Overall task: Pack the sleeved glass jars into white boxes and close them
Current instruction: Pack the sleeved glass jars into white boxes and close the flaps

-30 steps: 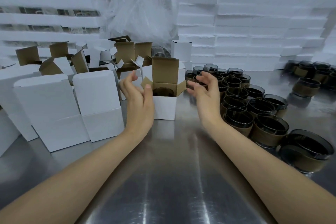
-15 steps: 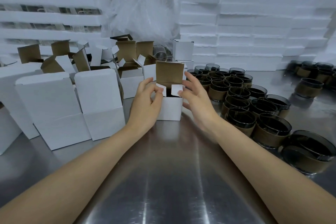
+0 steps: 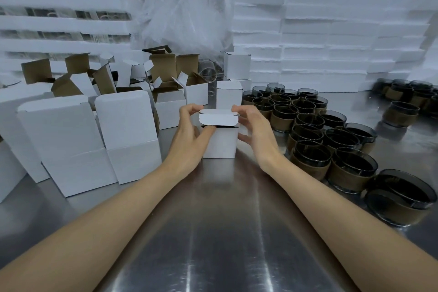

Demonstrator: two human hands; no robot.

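Note:
A small white box (image 3: pixel 221 142) stands on the steel table (image 3: pixel 213 232) at the centre. Its top lid (image 3: pixel 218 118) is folded down, with the tuck flap hanging over the front edge and a dark gap under it. My left hand (image 3: pixel 189 135) grips the box's left side, fingers pinching the lid's left corner and thumb at the gap. My right hand (image 3: pixel 254 129) holds the right side, fingers curled onto the lid's right corner. The jar inside is hidden. Several dark glass jars with brown sleeves (image 3: pixel 308 135) stand in rows to the right.
Tall closed white boxes (image 3: pixel 123 135) stand at the left, with several open white boxes (image 3: pixel 169 102) behind them. Two closed small boxes (image 3: pixel 237 66) sit behind the one I hold. White foam trays (image 3: pixel 331 38) are stacked along the back, beside crumpled clear plastic (image 3: pixel 187 14).
The side flaps were folded in, then the upright brown lid came down over the box top. Both hands moved from the flaps to the lid's corners.

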